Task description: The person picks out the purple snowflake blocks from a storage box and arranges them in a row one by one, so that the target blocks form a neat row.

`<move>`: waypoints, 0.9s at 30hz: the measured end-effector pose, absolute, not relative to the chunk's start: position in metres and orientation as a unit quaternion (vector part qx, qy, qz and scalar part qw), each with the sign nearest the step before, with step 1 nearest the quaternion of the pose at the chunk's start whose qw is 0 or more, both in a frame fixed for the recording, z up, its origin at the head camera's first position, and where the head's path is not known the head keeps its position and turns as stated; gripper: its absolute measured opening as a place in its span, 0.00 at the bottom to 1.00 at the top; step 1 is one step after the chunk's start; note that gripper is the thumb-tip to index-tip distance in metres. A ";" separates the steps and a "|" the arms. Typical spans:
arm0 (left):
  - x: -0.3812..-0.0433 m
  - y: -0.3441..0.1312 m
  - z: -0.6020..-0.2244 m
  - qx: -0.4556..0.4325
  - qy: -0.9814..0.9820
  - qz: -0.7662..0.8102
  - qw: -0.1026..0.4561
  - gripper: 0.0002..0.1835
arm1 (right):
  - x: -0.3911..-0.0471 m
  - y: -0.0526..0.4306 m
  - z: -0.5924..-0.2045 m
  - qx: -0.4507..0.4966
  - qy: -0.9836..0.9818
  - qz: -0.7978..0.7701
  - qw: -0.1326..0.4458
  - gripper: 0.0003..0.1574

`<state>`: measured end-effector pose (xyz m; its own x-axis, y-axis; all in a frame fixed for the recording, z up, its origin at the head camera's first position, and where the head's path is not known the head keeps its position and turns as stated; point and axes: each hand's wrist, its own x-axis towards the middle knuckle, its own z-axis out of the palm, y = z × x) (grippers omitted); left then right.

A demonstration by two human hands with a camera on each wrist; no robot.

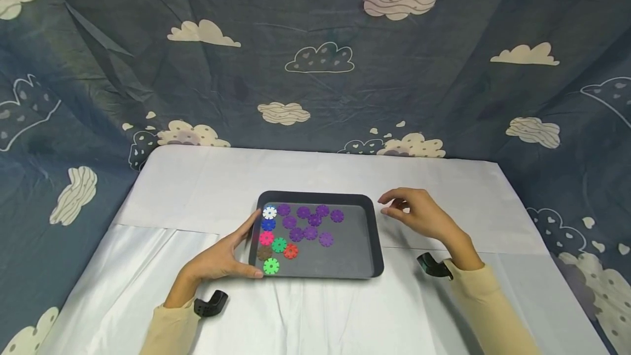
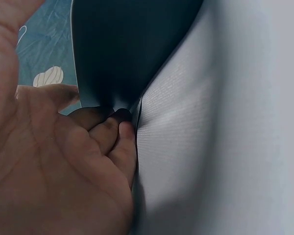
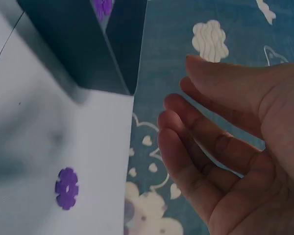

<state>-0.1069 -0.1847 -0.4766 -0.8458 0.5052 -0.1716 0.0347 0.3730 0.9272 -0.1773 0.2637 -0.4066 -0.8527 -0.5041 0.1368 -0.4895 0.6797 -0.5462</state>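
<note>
Grey tray [image 1: 340, 259], left hand [image 1: 222, 259] around edge

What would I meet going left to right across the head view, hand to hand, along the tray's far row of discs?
Left hand → white disc → purple discs → tray's right rim → right hand.

A hand could enter from above at the lower right of the dark grey rectangular tray [image 1: 340, 262]; purple notched flat discs [image 1: 310, 229] obstruct its upper middle, mixed-colour notched discs [image 1: 267, 234] its left end. The person's left hand [image 1: 217, 259] blocks its left wall [image 1: 253, 248].
</note>
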 end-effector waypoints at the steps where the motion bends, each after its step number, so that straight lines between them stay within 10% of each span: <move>1: -0.107 -0.185 -0.477 0.170 0.799 0.533 0.220 0.70 | -0.177 0.262 -0.404 -0.278 0.915 -0.293 0.020 0.13; 27: -0.107 -0.186 -0.478 0.173 0.799 0.534 0.214 0.70 | -0.203 0.184 -0.392 -0.437 0.852 -0.207 0.203 0.16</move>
